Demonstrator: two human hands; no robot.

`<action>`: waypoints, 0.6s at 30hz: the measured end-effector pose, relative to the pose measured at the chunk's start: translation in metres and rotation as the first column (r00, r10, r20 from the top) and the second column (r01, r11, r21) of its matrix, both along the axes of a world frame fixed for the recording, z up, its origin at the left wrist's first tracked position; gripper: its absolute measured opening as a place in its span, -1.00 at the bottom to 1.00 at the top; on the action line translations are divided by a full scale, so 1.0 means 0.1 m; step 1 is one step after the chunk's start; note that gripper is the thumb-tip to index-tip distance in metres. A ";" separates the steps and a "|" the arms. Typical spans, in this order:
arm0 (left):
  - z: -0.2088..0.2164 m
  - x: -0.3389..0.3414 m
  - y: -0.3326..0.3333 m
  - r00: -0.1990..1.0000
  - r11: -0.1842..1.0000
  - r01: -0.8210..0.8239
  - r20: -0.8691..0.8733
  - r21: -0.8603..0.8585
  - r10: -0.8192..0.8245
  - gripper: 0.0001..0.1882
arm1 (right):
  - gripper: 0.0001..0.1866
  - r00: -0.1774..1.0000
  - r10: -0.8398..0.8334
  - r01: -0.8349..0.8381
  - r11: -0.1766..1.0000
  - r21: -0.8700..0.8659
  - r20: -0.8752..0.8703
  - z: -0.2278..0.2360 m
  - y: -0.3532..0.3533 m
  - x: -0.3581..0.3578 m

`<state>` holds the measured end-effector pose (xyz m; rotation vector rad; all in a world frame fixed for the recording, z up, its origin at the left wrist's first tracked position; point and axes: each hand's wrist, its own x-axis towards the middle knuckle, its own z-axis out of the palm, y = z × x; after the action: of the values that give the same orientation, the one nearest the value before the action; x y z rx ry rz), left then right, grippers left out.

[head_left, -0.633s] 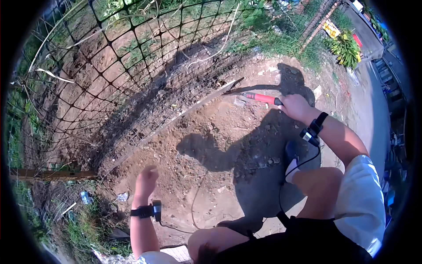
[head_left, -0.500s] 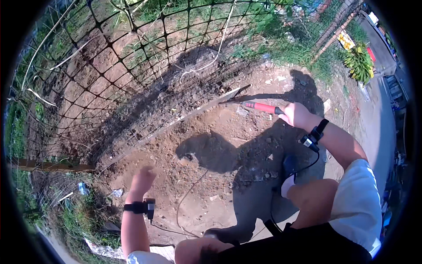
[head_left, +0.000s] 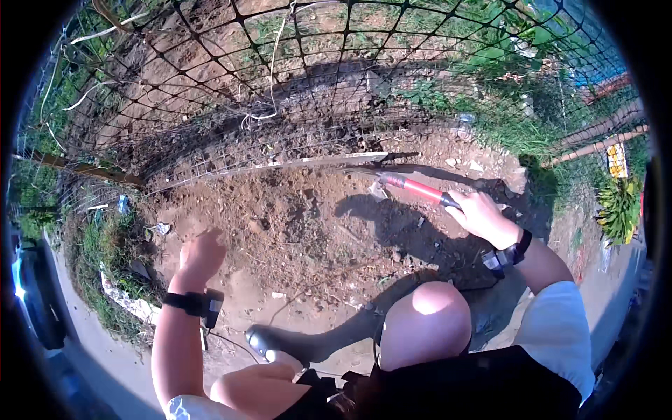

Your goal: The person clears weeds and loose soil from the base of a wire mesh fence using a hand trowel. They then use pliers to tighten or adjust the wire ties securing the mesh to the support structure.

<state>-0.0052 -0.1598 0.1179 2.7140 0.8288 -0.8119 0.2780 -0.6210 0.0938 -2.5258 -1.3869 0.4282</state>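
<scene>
My right hand is closed round the black grip of a red-handled hand tool. The tool points left, and its thin dark end lies low against the soil beside a narrow board; its exact shape is hard to make out. My left hand hangs over the bare brown soil at the left. Its fingers look curled in, partly in shade, with nothing visible in them. Black bands with small devices circle both wrists.
Black plastic netting rises along the far side, with a wooden beam at its left and a pole at its right. Litter and weeds lie left. My dark boot stands on the ground, and a yellow-green plant grows far right.
My view has turned, so the netting and board now run more level. My right hand still grips the red-handled tool near the board's end. My left hand remains over the soil.
</scene>
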 end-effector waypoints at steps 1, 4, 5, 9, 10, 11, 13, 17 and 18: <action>-0.03 0.00 -0.06 1.000 0.999 -0.013 0.027 -0.036 0.014 -0.58 | -0.74 0.998 -0.042 0.047 0.991 -0.122 0.044 -0.06 -0.02 0.02; -0.24 0.18 -0.15 0.998 0.998 -0.004 -0.068 -0.063 0.000 -0.60 | -0.68 0.998 -0.041 0.041 0.999 -0.003 0.050 -0.17 0.41 -0.09; -0.38 0.21 -0.13 0.998 0.998 0.003 -0.062 -0.062 -0.007 -0.60 | -0.63 0.997 -0.035 0.041 0.996 0.084 -0.074 -0.21 0.51 -0.12; -0.78 0.36 -0.15 0.995 0.991 0.095 0.034 -0.096 -0.092 -0.62 | -0.61 0.994 0.113 -0.112 0.992 0.064 -0.011 0.16 0.56 -0.30; -0.84 0.37 -0.17 0.995 0.990 0.089 0.055 -0.108 -0.084 -0.63 | -0.62 0.989 0.114 -0.110 0.993 -0.048 0.089 0.11 0.36 -0.32; -0.92 0.38 -0.15 0.994 0.987 0.100 0.062 -0.122 -0.093 -0.63 | -0.61 0.997 0.011 0.008 0.967 -0.255 0.073 0.11 0.19 -0.32; -1.07 0.36 -0.11 0.983 0.976 0.175 0.071 -0.131 -0.167 -0.65 | -0.61 0.973 -0.133 0.181 0.946 -0.269 0.187 0.12 -0.09 -0.31; -1.28 0.38 -0.14 0.962 0.957 0.270 0.059 -0.103 -0.265 -0.59 | -0.60 0.950 -0.208 0.276 0.910 -0.310 0.234 0.23 -0.29 -0.22; -1.30 0.47 -0.18 0.966 0.956 0.259 0.042 -0.138 -0.255 -0.59 | -0.63 0.955 -0.207 0.271 0.902 -0.337 0.214 0.19 -0.27 -0.15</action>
<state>0.0419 -0.1775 -0.0119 2.7301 0.3979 -0.8501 0.2625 -0.6476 0.1133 -3.0575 -1.1077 0.4620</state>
